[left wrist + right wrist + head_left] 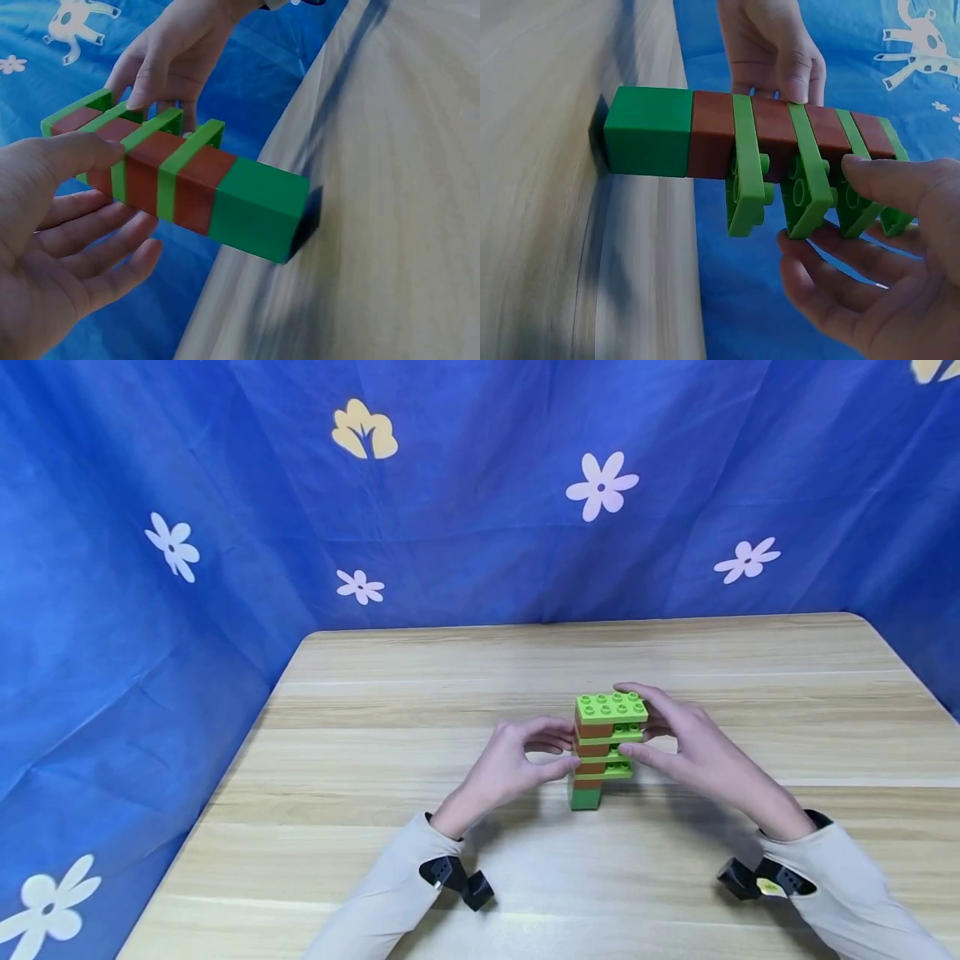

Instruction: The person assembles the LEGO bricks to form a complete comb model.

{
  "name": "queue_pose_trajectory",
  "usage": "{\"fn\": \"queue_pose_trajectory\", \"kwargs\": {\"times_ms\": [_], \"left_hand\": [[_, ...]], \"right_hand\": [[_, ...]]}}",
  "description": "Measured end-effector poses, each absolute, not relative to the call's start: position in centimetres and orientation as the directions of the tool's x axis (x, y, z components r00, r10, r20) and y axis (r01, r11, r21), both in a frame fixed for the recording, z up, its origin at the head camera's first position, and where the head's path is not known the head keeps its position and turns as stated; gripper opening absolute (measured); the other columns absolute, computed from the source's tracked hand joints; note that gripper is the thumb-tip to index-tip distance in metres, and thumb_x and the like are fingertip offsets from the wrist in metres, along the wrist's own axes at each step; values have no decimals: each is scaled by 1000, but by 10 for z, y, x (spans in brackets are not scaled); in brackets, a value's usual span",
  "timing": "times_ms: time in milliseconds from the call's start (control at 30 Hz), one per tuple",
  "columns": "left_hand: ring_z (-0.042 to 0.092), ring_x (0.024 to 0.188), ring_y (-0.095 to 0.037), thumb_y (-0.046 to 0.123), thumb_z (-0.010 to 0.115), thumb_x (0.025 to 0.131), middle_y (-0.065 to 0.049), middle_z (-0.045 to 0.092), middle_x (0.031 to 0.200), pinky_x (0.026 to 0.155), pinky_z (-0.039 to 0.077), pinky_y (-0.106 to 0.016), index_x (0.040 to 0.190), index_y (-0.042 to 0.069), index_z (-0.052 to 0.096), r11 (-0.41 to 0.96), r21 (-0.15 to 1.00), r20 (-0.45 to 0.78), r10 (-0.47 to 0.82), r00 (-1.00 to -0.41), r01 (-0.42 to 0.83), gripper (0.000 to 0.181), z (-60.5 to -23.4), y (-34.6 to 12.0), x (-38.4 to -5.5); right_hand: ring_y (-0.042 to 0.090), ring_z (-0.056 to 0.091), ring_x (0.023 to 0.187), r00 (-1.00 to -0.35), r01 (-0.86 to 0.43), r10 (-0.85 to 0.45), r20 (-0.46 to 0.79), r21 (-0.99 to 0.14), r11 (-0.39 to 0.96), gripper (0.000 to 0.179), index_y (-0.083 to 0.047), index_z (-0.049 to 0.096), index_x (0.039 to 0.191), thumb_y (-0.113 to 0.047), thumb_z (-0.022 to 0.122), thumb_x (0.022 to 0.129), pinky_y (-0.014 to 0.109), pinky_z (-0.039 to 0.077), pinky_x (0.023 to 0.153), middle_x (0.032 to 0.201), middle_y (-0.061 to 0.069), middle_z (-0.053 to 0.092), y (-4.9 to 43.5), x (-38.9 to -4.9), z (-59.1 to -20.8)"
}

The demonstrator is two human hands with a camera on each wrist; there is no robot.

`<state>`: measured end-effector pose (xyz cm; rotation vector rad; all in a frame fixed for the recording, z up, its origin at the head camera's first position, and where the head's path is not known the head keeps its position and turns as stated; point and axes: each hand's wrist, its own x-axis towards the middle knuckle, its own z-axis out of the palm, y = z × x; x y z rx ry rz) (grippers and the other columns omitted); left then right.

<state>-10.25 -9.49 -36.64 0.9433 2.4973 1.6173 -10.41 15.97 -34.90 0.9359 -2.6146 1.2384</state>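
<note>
A tower of toy building blocks (592, 749) stands upright on the wooden table, in front of me and right of centre. Its bottom is a dark green block (649, 132). Above that, brown blocks (196, 191) alternate with light green plates that jut out to the right, and a studded light green plate (611, 707) tops it. My left hand (517, 760) holds the tower's left side, thumb at the front and fingers behind. On the other side my right hand (693, 747) holds the jutting plates, its thumb near the front edges and fingers toward the back.
The wooden table (360, 760) spreads around the tower. Behind and to the left hangs a blue cloth (465, 493) with white flowers and cream shapes. A small black camera is strapped to each wrist, over pale sleeves (390, 885).
</note>
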Motion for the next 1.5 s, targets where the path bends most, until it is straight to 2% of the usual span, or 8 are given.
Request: {"fn": "queue_pose_trajectory", "kwargs": {"times_ms": [233,467,667,833,933,1167,1333,1500], "left_hand": [[69,88,-17,9,74,85,-12,71,102,82,56,-27,117,-3,63,313,836,261,494,-829,450,36,-371,-92,-104],[68,87,-16,8,72,86,-13,70,104,79,57,-25,118,-4,63,291,878,223,454,-863,380,35,-375,-89,-107],[69,89,-19,8,72,86,-15,70,103,79,56,-23,120,-4,62,275,912,180,401,-898,305,38,-380,-85,-111],[69,91,-23,11,71,87,-16,70,104,79,56,-24,121,-5,61,288,912,172,378,-910,292,39,-386,-83,-114],[69,91,-22,12,70,88,-15,70,105,79,56,-23,124,-5,60,323,894,182,373,-910,311,41,-388,-82,-116],[70,91,-22,12,67,91,-16,70,108,78,56,-20,129,-6,56,370,874,177,360,-916,315,43,-392,-81,-120],[70,90,-23,11,66,91,-18,70,108,76,56,-19,127,-7,58,379,871,175,354,-919,312,41,-392,-80,-121],[69,93,-25,11,65,91,-19,69,109,78,55,-19,125,-8,59,393,868,162,352,-922,303,39,-393,-78,-123]], "right_hand": [[18,67,93,-826,-538,-463,321,-693,480,68,-10,38,146,-17,72,88,36,56,82,113,8,67,158,-107,-352],[21,67,92,-881,-460,-327,341,-777,430,65,-8,38,143,-13,72,87,27,57,77,120,17,58,151,-107,-362],[17,67,94,-890,-450,-242,387,-832,323,42,4,48,123,-1,69,87,21,56,77,116,19,60,148,-110,-374],[27,68,96,-886,-455,-255,387,-831,320,26,3,56,114,-2,65,91,20,56,76,111,17,63,149,-116,-381],[29,67,97,-890,-443,-270,368,-839,316,27,3,57,117,-4,63,92,21,57,76,114,18,63,152,-118,-384],[23,67,99,-912,-380,-290,291,-867,322,35,0,55,126,-11,63,94,21,56,78,119,18,62,155,-120,-390],[17,67,97,-927,-315,-302,223,-900,300,43,1,52,131,-9,66,92,23,56,80,118,23,62,156,-123,-392],[29,64,104,-932,-261,-322,168,-925,274,50,2,48,135,-8,67,90,24,55,82,119,24,61,157,-125,-396]]}}
